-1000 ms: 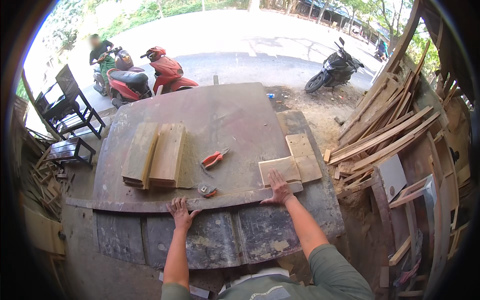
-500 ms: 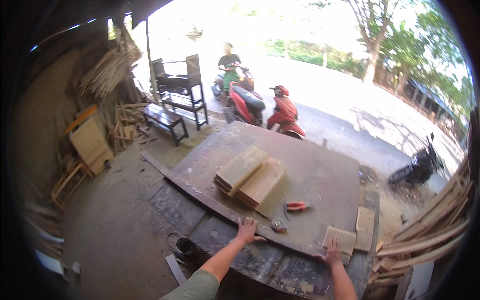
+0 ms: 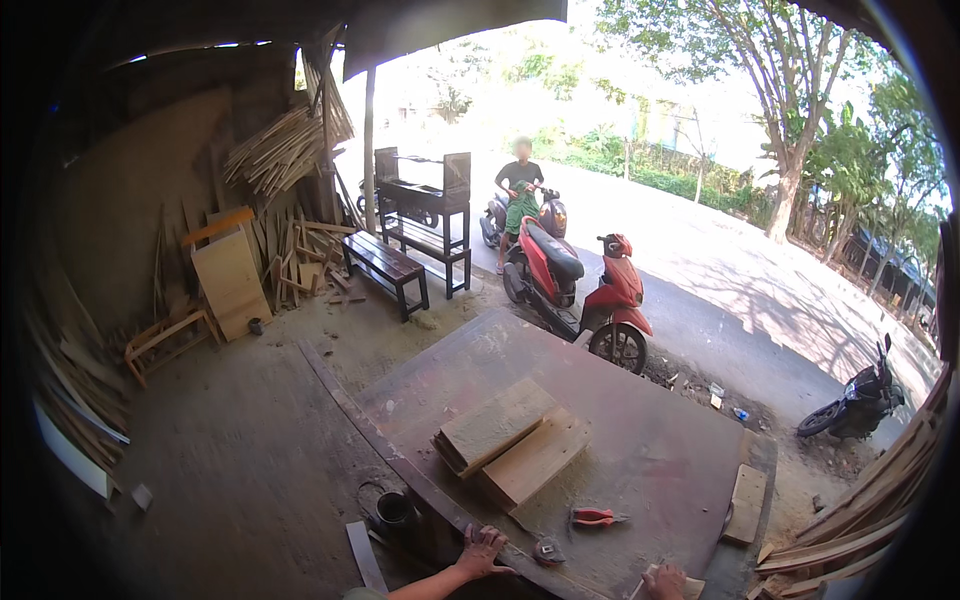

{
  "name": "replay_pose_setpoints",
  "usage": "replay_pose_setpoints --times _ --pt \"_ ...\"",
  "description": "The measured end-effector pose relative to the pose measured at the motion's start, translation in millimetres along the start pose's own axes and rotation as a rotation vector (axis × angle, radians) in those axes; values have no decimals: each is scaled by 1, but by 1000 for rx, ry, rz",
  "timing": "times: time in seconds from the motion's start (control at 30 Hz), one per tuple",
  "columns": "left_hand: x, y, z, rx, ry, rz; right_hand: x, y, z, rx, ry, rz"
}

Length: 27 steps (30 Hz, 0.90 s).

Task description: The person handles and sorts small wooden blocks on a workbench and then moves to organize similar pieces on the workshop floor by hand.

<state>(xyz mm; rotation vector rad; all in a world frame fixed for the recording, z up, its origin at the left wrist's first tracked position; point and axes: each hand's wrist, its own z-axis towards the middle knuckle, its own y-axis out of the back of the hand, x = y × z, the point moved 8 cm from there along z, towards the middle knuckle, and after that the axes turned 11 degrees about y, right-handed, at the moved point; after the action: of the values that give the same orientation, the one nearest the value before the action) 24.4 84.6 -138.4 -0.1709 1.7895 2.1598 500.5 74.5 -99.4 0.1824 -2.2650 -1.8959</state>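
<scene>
1. Evidently, the step in hand is a holding one, judged from the pose: both hands rest on wood at the near side of the tabletop (image 3: 650, 440).
2. Left hand (image 3: 480, 553): the fingers are spread and unclosed, laid over the long wooden strip (image 3: 392, 453). No grip around the strip is seen; how hard they press cannot be told.
3. Right hand (image 3: 663, 582): the fingers are bent over a short pale board (image 3: 693, 589). The lower frame edge cuts this area; whether they grip or merely rest cannot be told.
4. Position of work: the strip runs along the tabletop's near edge, its far end projecting past the left corner. The short board lies near the right-hand end of that edge.
5. Adjacent items: a tape measure (image 3: 547, 550) lies just beside the strip, near the left hand; red-handled pliers (image 3: 592, 516) lie beyond it. Two low stacks of boards (image 3: 540, 460) sit side by side farther in. A separate board (image 3: 746, 503) lies at the right side.
6. Assessment: any next move of the strip calls for support along its length, given the overhang, and clearance from the tape measure.
</scene>
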Motion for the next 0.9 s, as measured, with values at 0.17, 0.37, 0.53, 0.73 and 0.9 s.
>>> replay_pose_setpoints --times 0.17,0.37,0.53,0.73,0.9 --pt "1 -2 1 -36 -21 -26 -2 0 -1 -3 -9 99" --pt "-5 9 -2 -64 -27 -95 -10 3 -11 -66 -64 139" --pt "-1 9 -4 -79 -37 -144 -6 3 -12 -43 -91 153" --pt "2 -5 -8 -11 -19 -60 -6 2 -11 13 -127 181" --pt "-2 -7 -10 -224 -100 -73 -4 6 -9 52 -146 214"
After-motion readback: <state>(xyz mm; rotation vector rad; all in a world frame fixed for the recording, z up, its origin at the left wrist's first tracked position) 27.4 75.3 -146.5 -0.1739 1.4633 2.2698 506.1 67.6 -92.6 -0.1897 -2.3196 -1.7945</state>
